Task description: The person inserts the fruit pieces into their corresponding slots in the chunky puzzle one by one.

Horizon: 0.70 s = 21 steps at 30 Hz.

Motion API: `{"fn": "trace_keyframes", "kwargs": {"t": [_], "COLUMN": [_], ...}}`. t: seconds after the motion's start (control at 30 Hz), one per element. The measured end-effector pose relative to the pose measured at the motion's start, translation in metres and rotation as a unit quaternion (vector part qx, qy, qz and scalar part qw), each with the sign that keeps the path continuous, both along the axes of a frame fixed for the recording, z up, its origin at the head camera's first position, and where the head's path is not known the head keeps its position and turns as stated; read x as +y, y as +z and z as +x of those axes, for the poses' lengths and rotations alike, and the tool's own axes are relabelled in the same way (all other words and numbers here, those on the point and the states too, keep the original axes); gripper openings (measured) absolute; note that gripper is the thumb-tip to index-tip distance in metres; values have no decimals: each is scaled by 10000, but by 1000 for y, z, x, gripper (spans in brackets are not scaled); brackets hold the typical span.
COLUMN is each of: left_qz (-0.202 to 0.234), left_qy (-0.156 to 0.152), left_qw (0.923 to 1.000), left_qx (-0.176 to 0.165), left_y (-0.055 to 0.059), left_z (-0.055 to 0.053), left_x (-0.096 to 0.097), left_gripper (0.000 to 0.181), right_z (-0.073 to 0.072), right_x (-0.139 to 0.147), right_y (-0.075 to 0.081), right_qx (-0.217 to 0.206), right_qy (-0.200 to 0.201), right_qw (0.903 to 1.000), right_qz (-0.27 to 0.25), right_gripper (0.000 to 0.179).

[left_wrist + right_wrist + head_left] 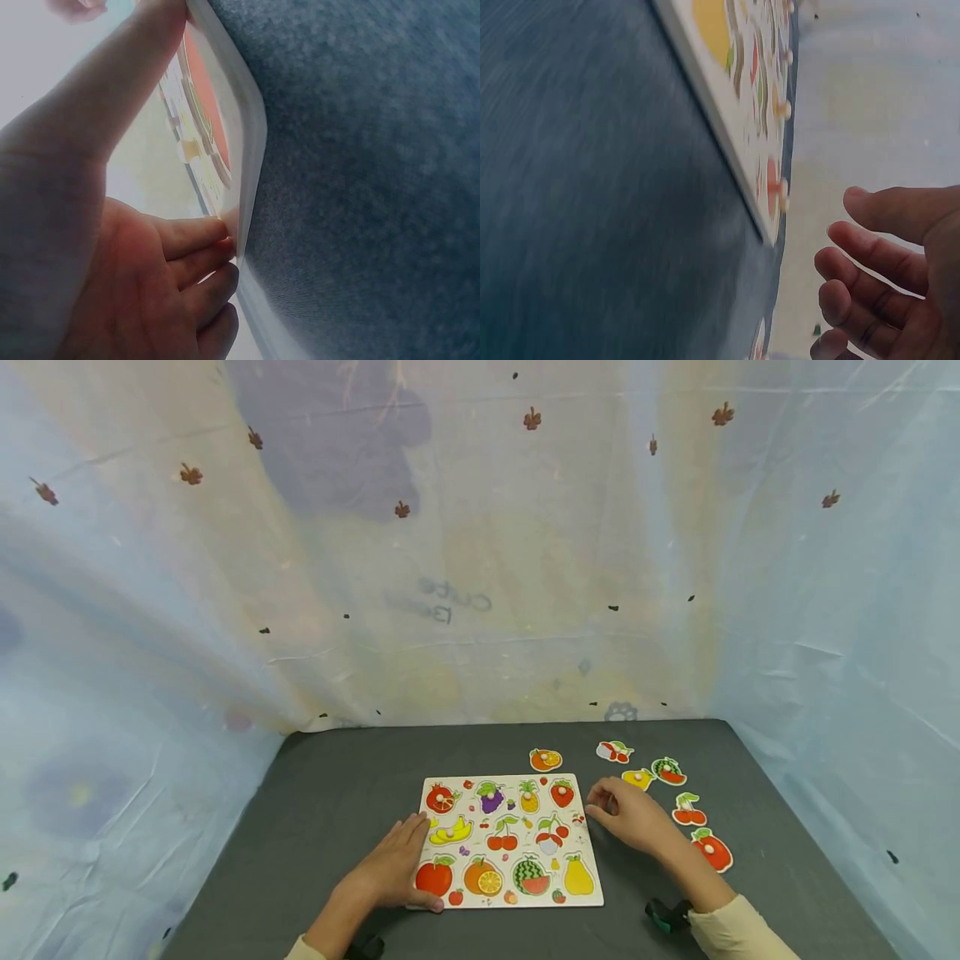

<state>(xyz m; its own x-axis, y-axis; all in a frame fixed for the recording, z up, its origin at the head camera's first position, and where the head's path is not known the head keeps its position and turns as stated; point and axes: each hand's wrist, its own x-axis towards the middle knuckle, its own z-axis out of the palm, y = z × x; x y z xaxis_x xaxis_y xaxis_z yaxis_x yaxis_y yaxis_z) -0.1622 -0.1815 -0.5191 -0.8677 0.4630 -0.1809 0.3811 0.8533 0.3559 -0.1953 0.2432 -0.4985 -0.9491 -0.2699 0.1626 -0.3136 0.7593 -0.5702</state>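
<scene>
Fingers (881, 253) of right hand (630, 814) loosely bent, holding nothing, just right of fruit puzzle board (468, 804); on left hand (390, 864), unclenched and touching the board's left edge.

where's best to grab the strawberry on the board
Probably by its knob, pinched from above with the right hand, which is just right of it: the knob stands up from the strawberry, whose flat body lies in the board.
</scene>
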Motion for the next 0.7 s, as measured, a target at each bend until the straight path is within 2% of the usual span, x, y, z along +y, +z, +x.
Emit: {"fn": "trace_keyframes", "kwargs": {"t": [0.3,0.7], "left_qz": [29,59], "left_qy": [54,8], "left_qw": [10000,10000], "left_qx": [-46,26], "left_y": [-7,-5], "left_z": [-2,-1], "left_x": [-1,-1], "left_gripper": [132,132], "right_z": [3,8], "right_x": [42,85], "right_y": [-5,-2], "right_qx": [289,-27], "right_qy": [-337,-714], "right_qw": [9990,9966], "right_qz": [-43,411], "right_gripper": [9,9]}}
